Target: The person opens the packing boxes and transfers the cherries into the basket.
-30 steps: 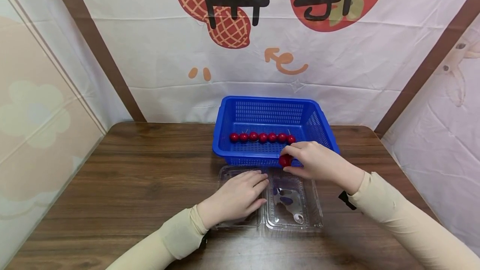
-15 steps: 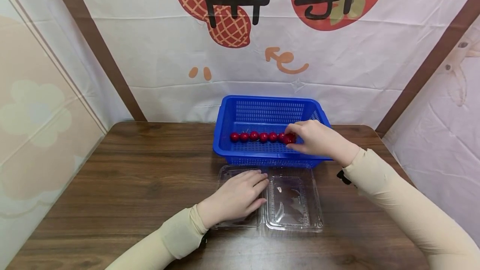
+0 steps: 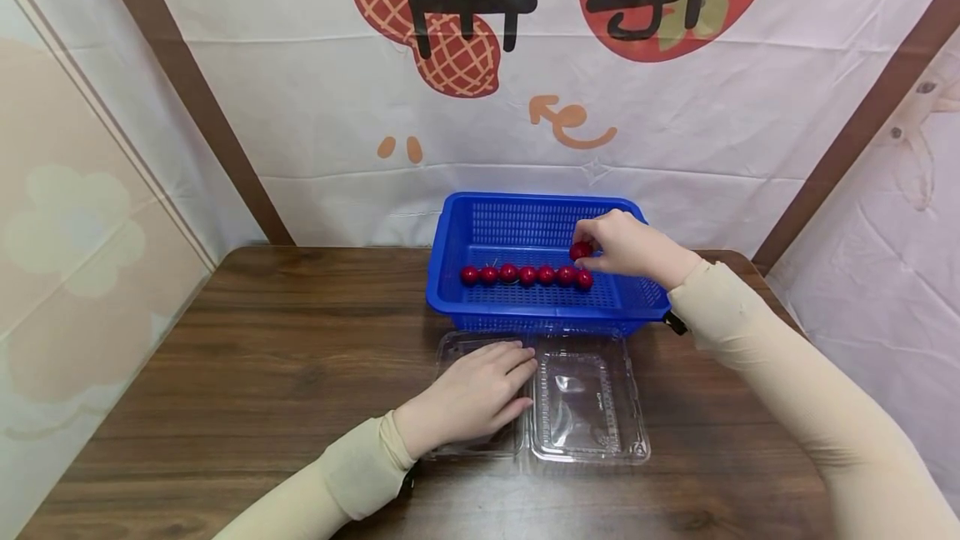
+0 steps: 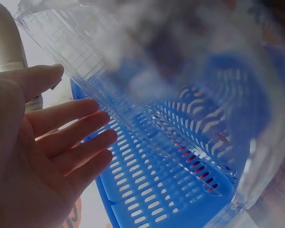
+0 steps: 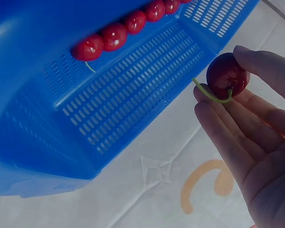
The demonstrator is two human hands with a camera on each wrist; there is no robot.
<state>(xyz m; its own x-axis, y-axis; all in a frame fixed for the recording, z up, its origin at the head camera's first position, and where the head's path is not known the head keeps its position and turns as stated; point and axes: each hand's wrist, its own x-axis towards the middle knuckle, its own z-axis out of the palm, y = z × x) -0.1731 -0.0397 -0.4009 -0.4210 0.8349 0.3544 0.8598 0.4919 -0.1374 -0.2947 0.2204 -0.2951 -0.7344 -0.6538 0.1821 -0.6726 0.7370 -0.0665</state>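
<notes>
A blue plastic basket (image 3: pixel 540 227) stands at the back of the wooden table, with a row of several red cherries (image 3: pixel 527 275) on its floor. My right hand (image 3: pixel 587 247) hovers over the basket's right side and pinches one red cherry (image 3: pixel 581 251) just above the row's right end. In the right wrist view that cherry (image 5: pixel 227 76), with its green stem, sits between thumb and fingertips. A clear plastic clamshell box (image 3: pixel 588 407) lies open in front of the basket. My left hand (image 3: pixel 504 373) rests flat on its left half, fingers straight.
The wooden table (image 3: pixel 262 340) reaches to walls hung with a printed cloth backdrop (image 3: pixel 337 123) behind and at both sides. In the left wrist view the clear box (image 4: pixel 133 80) and the blue basket (image 4: pixel 156 190) fill the frame, close to the hand.
My right hand has carried a cherry from the basket's front rim, past the row's right end, up over the basket's back right. The left hand has stayed put.
</notes>
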